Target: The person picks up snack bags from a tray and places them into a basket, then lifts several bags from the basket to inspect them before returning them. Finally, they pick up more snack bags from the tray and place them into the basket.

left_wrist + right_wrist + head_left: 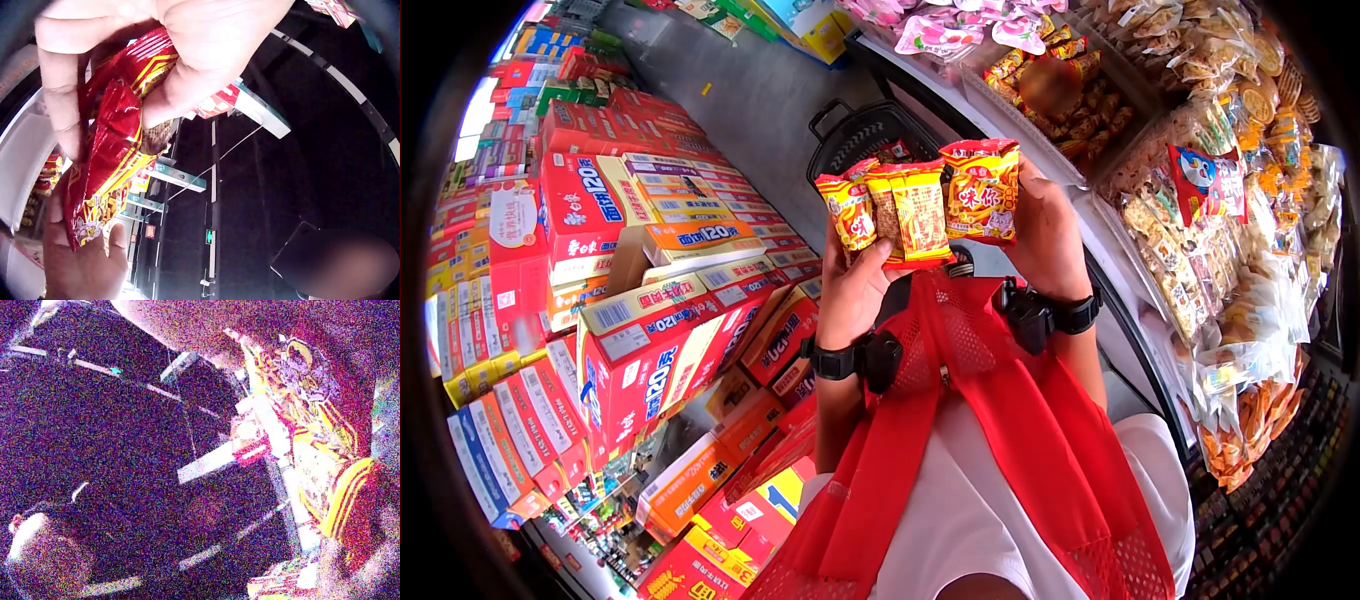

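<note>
Small red and yellow snack packets are held up in front of the body in the head view. The left hand (855,295) grips two of them, a left packet (849,212) and a middle packet (908,212), its thumb over the middle one's lower edge. At the right, the right hand (1050,235) holds another packet (982,190) by its side. In the left wrist view, the left hand's (206,44) thumb presses on a crinkled red packet (115,119), with the right hand (87,269) below. The right wrist view is grainy; packets (319,462) show at its right.
A black basket (870,130) stands on the floor beyond the hands. Stacked cartons (650,340) line the left side. On the right are a bin of similar packets (1100,118), bagged snacks (1180,250) and a blue and red packet (1206,184).
</note>
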Tool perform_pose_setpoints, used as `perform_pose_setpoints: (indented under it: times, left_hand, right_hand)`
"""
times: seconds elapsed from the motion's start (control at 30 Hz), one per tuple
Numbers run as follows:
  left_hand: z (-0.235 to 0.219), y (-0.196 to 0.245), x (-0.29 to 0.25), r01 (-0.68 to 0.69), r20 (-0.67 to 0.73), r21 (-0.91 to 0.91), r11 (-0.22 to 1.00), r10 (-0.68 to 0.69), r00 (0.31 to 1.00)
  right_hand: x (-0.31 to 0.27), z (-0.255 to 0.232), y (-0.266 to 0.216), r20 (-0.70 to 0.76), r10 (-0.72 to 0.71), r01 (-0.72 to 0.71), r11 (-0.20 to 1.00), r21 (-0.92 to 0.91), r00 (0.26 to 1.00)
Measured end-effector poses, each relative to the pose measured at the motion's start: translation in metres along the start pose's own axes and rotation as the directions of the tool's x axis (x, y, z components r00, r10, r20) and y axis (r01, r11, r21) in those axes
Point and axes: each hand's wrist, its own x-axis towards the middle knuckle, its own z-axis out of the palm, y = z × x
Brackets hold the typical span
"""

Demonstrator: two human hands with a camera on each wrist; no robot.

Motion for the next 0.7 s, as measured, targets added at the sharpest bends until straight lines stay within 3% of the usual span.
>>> perform_pose_setpoints:
  times: [0.17, 0.27, 0.3, 0.4, 0.47, 0.5, 0.53, 0.6, 0.7]
  left_hand:
    - [0.003, 0.0, 0.001, -0.036, -0.009, -0.005, 0.999, 0.036, 0.999]
    - [0.008, 0.0, -0.001, -0.08, -0.069, 0.108, 0.991, 0.088, 0.994]
    - [0.011, -0.002, 0.001, -0.127, -0.069, 0.22, 0.967, 0.146, 0.987]
    - [0.02, 0.003, 0.002, -0.219, 0.023, 0.615, 0.758, 0.26, 0.965]
    - [0.029, 0.005, 0.002, -0.214, 0.084, 0.557, 0.802, 0.201, 0.976]
    - [0.028, 0.005, 0.005, -0.046, -0.006, 0.233, 0.971, 0.049, 0.999]
    - [0.024, 0.003, 0.003, -0.071, 0.116, -0.073, 0.995, 0.079, 0.99]
    - [0.018, 0.003, 0.004, -0.033, -0.018, 0.013, 0.999, 0.033, 0.999]
    - [0.026, 0.004, 0.006, -0.106, -0.03, 0.212, 0.971, 0.115, 0.993]
  right_hand:
    - [0.001, -0.002, 0.006, -0.003, 0.011, -0.011, 0.998, -0.069, 1.0]
    - [-0.002, 0.002, 0.009, -0.011, 0.0, 0.0, 0.998, -0.056, 1.0]
    - [-0.002, 0.005, 0.011, -0.018, -0.01, 0.009, 0.999, -0.038, 1.0]
    - [0.002, 0.007, 0.02, -0.015, -0.11, 0.099, 0.941, -0.325, 0.994]
    - [0.006, 0.005, 0.021, -0.018, -0.11, 0.098, 0.938, -0.331, 0.994]
    - [0.006, 0.006, 0.02, -0.025, -0.104, 0.089, 0.937, -0.338, 0.994]
    - [0.008, 0.006, 0.019, -0.031, -0.097, 0.08, 0.935, -0.345, 0.995]
    - [0.008, 0.003, 0.017, -0.028, -0.101, 0.085, 0.934, -0.346, 0.995]
    - [0.008, 0.005, 0.013, -0.048, -0.112, 0.087, 0.93, -0.356, 0.993]
